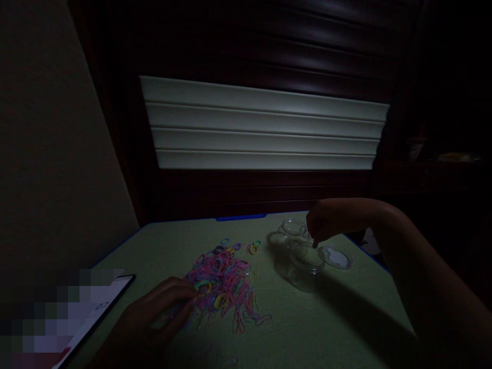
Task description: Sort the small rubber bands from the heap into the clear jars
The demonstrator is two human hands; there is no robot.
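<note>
A heap of small coloured elastic hair ties (pixel 221 277), mostly pink and purple, lies on the table. My left hand (pixel 161 310) is at the near left side of the heap, thumb and fingers pinched on a hair tie at its edge. Over on the right, my right hand (pixel 325 223) hangs bent at the wrist above a clear open jar (pixel 305 277). Its fingers point down at the jar's rim, closed together; whatever they hold is too dark to make out. Behind this jar stands a second clear open jar (pixel 292 226).
A clear round lid (pixel 337 257) lies to the right of the jars. At the lower left is a device with a lit screen (pixel 94 312). The pale green table (pixel 269 343) has a blue edge and meets a dark slatted panel (pixel 265 195) at the back.
</note>
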